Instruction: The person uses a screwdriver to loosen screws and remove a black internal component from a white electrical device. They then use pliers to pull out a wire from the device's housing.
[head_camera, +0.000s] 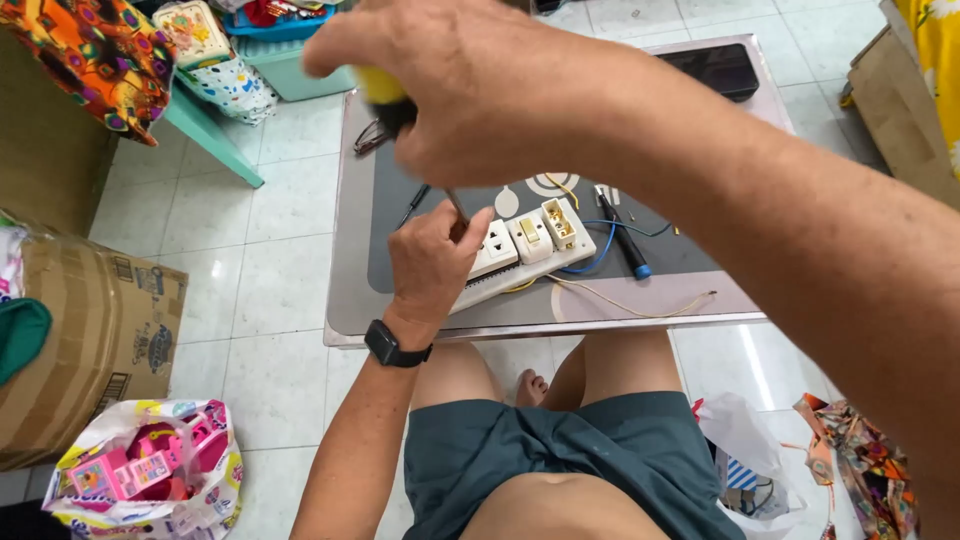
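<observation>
Two hands (430, 265) work over one low table (345, 290) holding one white socket plate (525, 250), two screwdrivers (625, 240) and several loose wires (640, 300); one cardboard box (95, 340), two plastic bags (150, 470) nearby.

Low table (350, 290): socket panel (525, 245), wires (640, 300), pen (625, 240)

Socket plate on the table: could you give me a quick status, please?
Right hand gripping screwdriver. Left hand steadying white socket plate. Loose wires alongside, not obstructing.

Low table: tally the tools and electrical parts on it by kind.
Screwdrivers: 2, one in the right hand, one blue-tipped lying loose
White socket panel under the left hand: 1
Loose wires: at least 2
Total: 5
</observation>
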